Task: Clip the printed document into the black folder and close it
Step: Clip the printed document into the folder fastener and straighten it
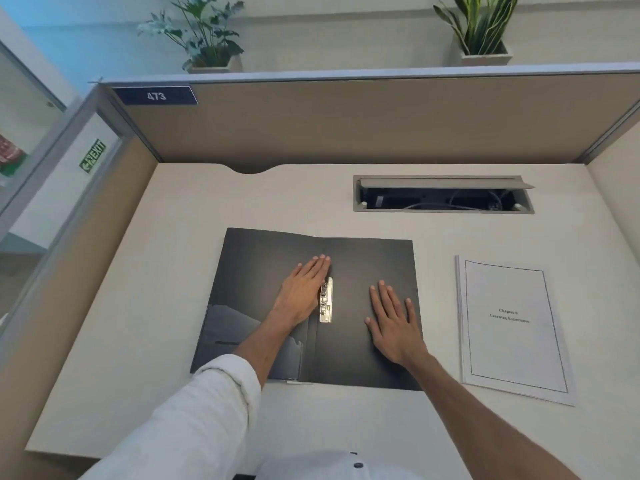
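Note:
The black folder (367,258) lies open and flat in the middle of the desk, with a metal clip (326,300) along its spine. My left hand (303,289) rests flat on the left inner cover, fingers together, just beside the clip. My right hand (393,322) lies flat on the right inner cover with the fingers spread. Neither hand holds anything. The printed document (512,327), a white stapled stack with a framed title page, lies on the desk to the right of the folder, apart from it.
An open cable tray (443,194) with wires is sunk into the desk behind the folder. Beige partition walls (346,123) close the desk at the back and both sides. Two potted plants (207,39) stand on the ledge above.

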Demonstrator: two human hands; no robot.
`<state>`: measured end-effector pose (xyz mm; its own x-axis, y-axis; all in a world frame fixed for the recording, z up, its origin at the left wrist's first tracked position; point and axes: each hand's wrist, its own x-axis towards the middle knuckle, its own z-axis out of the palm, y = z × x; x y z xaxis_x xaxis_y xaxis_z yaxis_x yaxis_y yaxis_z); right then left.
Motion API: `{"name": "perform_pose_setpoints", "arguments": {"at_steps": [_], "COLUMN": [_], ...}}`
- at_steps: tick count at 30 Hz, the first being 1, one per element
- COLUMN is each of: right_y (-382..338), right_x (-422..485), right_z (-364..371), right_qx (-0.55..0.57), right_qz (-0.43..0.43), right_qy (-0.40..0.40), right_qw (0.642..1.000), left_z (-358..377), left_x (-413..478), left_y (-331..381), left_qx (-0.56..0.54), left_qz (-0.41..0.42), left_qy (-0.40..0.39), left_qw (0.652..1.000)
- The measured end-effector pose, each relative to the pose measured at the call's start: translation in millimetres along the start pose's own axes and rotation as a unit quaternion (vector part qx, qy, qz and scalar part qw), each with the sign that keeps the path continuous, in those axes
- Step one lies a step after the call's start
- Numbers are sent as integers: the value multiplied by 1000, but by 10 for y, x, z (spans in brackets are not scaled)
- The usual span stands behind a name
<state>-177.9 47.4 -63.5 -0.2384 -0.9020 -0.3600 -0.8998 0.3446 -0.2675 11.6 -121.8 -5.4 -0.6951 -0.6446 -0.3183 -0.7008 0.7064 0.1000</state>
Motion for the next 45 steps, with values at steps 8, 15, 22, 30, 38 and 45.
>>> {"name": "perform_pose_setpoints", "arguments": {"at_steps": [8,15,22,30,38,45], "right_y": [-22,-17,507,1403,2151,2582], "right_x": [-14,-87,-448,-894,-1149,-1150], "right_z": [-55,-233,-411,-560,-715,-868], "right_qx": [4,26,-24,-10,35,109], "right_qz": [1,-7,33,116,183,287], "right_qy": [-17,-6,61,79,99,156], "right_qw": [1000,1000,997,990,977,939], "left_z": [93,78,54,117,254,265], "left_x": [-78,-148,-135,49,245,406], "left_y": [-24,125,700,1861,2799,3107], "left_qx": [-12,-11,-5,-52,-90,-114], "left_qz": [-10,-30,-24,17,36,-10], "left_qy": [-16,6,52,41,5,-28], "left_qw": [1000,999,998,998,995,993]}}
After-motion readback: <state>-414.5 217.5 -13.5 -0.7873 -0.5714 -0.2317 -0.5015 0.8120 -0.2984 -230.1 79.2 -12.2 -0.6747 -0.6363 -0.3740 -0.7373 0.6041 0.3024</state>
